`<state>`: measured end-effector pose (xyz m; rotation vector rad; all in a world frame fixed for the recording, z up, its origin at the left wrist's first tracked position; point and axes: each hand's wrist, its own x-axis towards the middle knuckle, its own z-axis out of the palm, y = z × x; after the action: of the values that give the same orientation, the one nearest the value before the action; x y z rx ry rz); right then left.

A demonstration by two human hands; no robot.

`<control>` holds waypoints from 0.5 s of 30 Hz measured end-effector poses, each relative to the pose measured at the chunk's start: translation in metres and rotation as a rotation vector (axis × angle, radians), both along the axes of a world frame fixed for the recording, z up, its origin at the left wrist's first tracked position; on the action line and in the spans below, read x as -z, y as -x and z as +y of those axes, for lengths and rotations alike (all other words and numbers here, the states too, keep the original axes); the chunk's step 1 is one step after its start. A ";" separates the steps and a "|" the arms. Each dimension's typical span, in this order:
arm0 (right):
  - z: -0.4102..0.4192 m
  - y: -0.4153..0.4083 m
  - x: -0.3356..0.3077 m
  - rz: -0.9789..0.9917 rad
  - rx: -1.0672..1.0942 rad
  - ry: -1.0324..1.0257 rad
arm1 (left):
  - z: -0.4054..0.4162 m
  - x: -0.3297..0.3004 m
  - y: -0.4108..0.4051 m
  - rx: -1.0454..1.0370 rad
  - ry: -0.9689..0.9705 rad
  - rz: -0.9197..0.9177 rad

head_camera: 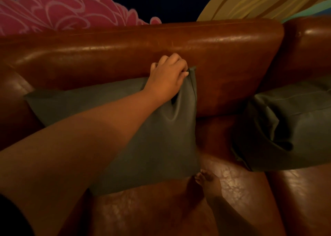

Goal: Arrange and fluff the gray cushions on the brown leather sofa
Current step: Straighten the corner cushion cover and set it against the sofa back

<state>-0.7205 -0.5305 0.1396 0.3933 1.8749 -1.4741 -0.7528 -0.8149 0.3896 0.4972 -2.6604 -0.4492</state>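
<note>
Cushion (143,128) corners pinched: left hand (168,74) top, right hand (206,180) bottom.

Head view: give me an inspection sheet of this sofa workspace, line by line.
Surface: brown leather sofa, glossy seat and backrest.
Job's things: near gray cushion leaning against the backrest, top corner pulled up; second gray cushion to the right, creased and slumped.
Clutter: nothing seen.
Grippers: left hand grips the near cushion's top right corner; right hand at its lower right corner, fingertips pinched there, dim.
Cables: nothing seen.
Surroundings: pink flower mural and yellow striped shape on a dark wall.
</note>
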 end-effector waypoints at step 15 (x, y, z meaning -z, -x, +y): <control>-0.004 0.016 -0.052 0.230 -0.543 -0.234 | -0.033 0.041 -0.259 -0.766 -0.170 0.455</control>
<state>-0.7362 -0.5348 0.1918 -0.1850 2.1237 -0.9682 -0.4940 -0.8481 0.3490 1.2270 -1.8256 -0.4691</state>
